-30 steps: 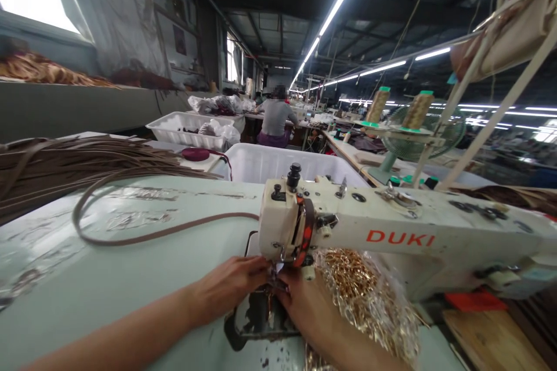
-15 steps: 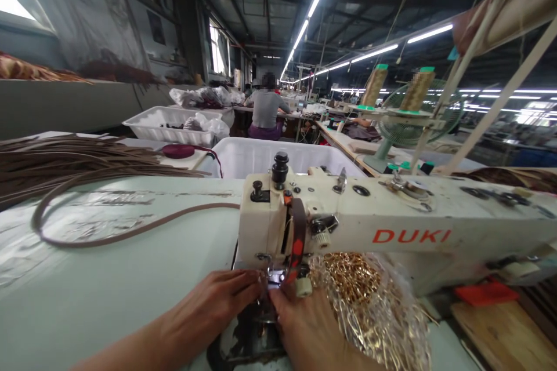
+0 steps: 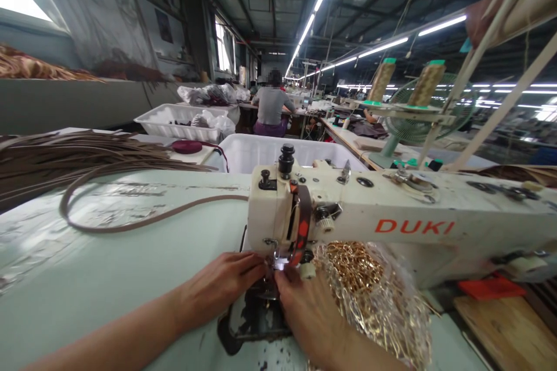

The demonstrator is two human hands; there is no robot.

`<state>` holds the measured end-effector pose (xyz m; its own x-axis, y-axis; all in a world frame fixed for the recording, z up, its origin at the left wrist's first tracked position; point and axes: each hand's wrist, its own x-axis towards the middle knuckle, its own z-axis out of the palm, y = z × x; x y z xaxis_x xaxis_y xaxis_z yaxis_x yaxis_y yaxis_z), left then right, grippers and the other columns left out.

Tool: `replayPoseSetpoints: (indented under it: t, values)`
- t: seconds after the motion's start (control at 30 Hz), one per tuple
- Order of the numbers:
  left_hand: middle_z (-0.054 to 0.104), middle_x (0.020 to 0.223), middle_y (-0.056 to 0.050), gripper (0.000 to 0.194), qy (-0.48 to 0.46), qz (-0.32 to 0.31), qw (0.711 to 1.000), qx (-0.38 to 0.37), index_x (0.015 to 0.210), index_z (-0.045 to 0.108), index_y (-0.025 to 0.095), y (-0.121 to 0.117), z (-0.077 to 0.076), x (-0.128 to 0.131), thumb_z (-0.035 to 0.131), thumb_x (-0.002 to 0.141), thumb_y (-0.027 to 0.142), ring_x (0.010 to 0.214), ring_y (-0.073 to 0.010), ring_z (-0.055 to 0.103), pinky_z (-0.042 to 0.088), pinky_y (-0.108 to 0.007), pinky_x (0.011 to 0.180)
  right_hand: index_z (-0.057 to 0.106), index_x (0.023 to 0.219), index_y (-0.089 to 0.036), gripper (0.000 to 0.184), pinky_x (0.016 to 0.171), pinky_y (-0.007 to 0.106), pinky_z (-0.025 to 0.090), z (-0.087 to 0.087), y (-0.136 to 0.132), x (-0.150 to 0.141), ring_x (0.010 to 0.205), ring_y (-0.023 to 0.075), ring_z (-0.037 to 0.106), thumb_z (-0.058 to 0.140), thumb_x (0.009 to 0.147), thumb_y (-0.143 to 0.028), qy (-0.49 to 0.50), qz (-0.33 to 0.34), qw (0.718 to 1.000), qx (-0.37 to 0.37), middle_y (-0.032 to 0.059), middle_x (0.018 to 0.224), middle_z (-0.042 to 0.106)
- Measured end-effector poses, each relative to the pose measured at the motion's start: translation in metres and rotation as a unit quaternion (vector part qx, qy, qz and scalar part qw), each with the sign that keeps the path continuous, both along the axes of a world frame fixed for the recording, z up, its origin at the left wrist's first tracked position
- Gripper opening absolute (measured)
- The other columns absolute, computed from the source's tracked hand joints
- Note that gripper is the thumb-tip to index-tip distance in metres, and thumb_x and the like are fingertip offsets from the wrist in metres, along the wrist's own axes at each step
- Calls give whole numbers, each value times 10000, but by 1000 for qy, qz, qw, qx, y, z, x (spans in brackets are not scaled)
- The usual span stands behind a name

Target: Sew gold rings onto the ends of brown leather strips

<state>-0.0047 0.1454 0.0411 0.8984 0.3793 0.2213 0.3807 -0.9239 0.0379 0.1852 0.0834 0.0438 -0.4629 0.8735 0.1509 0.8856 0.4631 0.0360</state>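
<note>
Brown strap (image 3: 143, 221) loops across the bench (image 3: 87, 278) into the DUKI sewing machine (image 3: 348, 220) head. Left hand (image 3: 217, 287) and right hand (image 3: 311, 319) meet at the needle plate, fingers pinching the work; what exactly they grip cannot be told. Bag of gold rings (image 3: 369, 295) touches the right hand.

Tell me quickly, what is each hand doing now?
Left hand: fingers at the sewing machine needle; grip cannot be told.
Right hand: same, beside the bag of gold rings.

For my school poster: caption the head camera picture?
Two hands work under a sewing machine needle, beside gold rings.
</note>
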Motion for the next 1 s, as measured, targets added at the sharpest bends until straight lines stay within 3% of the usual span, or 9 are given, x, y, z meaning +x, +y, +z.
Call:
replayPoseSetpoints:
  t: [0.23, 0.43, 0.6, 0.77, 1.0]
  values:
    - [616, 1031, -83, 279, -11, -6, 1000, -9, 1118, 517, 144, 2, -1, 6, 284, 972, 185, 945, -214, 600, 494, -333, 858, 597, 945, -164, 285, 754, 398, 449, -5, 3, 6, 836, 263, 609, 491, 749, 14, 41, -8, 999, 4, 104, 886, 657]
    - [598, 896, -50, 237, -28, 1, 999, -15, 1035, 536, 161, -1, 1, 7, 311, 962, 167, 801, -183, 588, 519, -310, 757, 638, 897, -224, 318, 562, 274, 389, 6, 4, 26, 644, 186, 595, 496, 723, 2, 47, 14, 998, 27, 39, 804, 672]
    - [588, 920, -50, 249, -19, 23, 999, -30, 1063, 514, 169, -4, -1, 7, 286, 965, 169, 858, -197, 586, 515, -330, 794, 657, 731, -216, 283, 563, 253, 356, 16, 11, 39, 670, 186, 618, 538, 647, 27, 70, 2, 997, 34, 16, 705, 675]
    - [591, 968, -61, 286, -32, 18, 998, -50, 1109, 492, 162, -1, 0, 7, 241, 972, 178, 894, -208, 583, 504, -350, 837, 684, 766, -251, 175, 667, 241, 412, 16, 17, 37, 808, 186, 629, 577, 761, -112, 133, -26, 991, -18, 2, 829, 694]
    - [584, 923, -49, 234, -53, 7, 997, -49, 1060, 510, 158, 1, -1, 6, 302, 955, 146, 843, -189, 585, 515, -315, 780, 690, 824, -214, 165, 693, 253, 450, 11, 20, 31, 803, 194, 633, 531, 832, -173, 164, -71, 983, -40, 40, 848, 688]
